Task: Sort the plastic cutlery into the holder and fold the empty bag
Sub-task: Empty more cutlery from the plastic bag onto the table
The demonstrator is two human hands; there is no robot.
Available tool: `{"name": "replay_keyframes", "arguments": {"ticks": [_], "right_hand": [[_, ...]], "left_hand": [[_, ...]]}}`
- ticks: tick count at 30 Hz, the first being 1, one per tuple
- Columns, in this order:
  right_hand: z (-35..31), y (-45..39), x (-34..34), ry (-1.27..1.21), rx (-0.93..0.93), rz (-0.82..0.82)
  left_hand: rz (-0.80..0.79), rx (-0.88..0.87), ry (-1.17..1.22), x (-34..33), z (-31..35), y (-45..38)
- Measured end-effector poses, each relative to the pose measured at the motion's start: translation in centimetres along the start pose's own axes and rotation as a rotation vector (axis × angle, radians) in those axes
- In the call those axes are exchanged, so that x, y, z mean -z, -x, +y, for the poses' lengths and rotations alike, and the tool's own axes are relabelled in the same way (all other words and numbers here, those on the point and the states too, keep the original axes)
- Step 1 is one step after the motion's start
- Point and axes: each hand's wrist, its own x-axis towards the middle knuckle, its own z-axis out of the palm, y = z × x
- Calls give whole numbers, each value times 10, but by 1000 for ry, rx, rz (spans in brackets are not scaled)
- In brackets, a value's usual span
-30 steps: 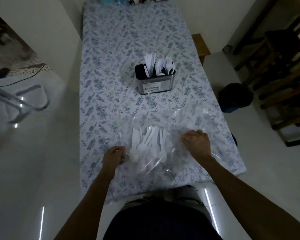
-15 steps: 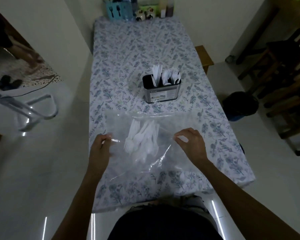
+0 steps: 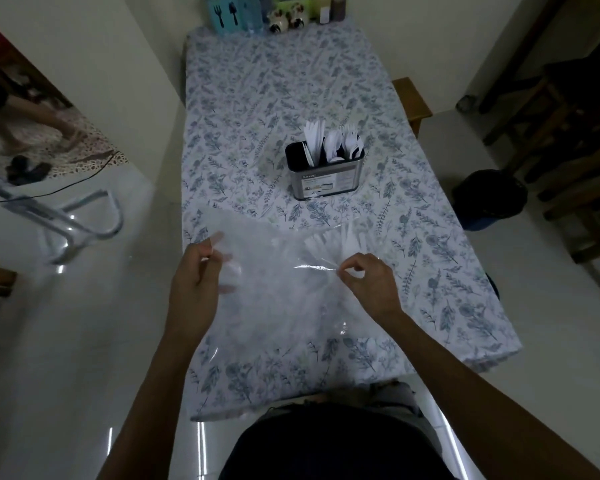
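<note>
Here, a metal cutlery holder (image 3: 326,176) stands upright near the middle of the table; its front label carries a brand word that starts "Ko" or "Ke", the rest too small to read. White plastic cutlery (image 3: 329,143) stands in its compartments: flat handles on the left, spoon bowls in the middle, more pieces on the right.

A clear plastic bag (image 3: 274,289) is held up over the near part of the table. A blurred fan of white loose cutlery (image 3: 329,242) shows at the bag's far right edge; cannot tell whether it is inside the bag or lying beyond it.

Left hand (image 3: 194,282): fingers closed in a pinch on the bag's left edge. Right hand (image 3: 369,282): thumb and forefinger pinched on a bright crease of the film, other fingers curled.

Surface: long narrow table under a white tablecloth (image 3: 274,98) printed with blue-grey leaf sprigs. At the far end, against the wall, a pale blue box (image 3: 231,12) with dark fork and spoon silhouettes, small figurines and a brown bottle (image 3: 338,6).

Room: glossy pale floor (image 3: 84,341), dim light. Dark bin (image 3: 489,199) to the right of the table, wooden chairs (image 3: 568,116) beyond it. Metal tube frame (image 3: 73,216) on the floor at left.
</note>
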Motion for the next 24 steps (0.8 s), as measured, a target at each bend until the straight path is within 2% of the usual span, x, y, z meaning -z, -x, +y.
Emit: {"name": "replay_keyframes", "arguments": {"ticks": [15, 21, 24], "right_hand": [[-28, 9, 19, -92, 9, 118], [-31, 17, 17, -66, -9, 136], [-27, 21, 11, -21, -21, 65]], "left_hand": [[-20, -176, -56, 5, 74, 9], [9, -147, -31, 16, 61, 9], [40, -73, -161, 24, 35, 1]]}}
